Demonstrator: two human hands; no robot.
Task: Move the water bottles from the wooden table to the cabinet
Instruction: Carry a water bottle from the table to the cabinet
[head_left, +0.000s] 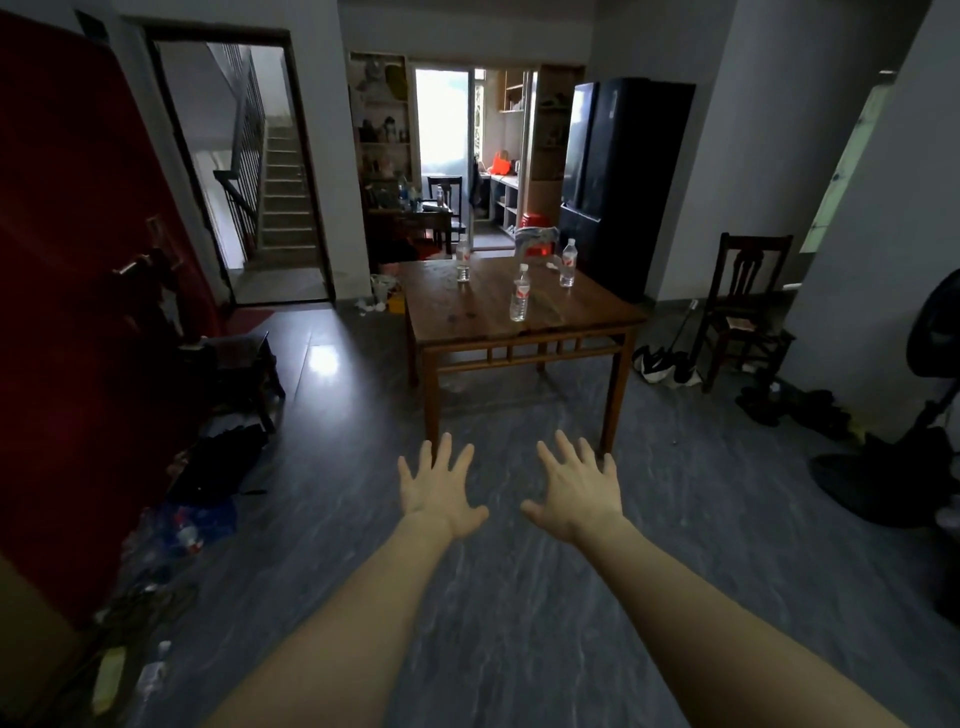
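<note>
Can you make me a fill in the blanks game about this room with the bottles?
1. The table holds ____ bottles.
2. Both hands, left and right, are held out with fingers ____.
3. The table is made of ____.
4. Right of the table stands a dark wooden ____.

Answers: three; spread; wood; chair

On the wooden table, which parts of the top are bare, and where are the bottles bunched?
The table's near-left part, from the front edge back toward the left bottle, is bare, as is the near-right corner in front of the right bottle. The middle bottle stands near the centre; the other two crowd the far edge. Both hands are open, short of the table.
</note>
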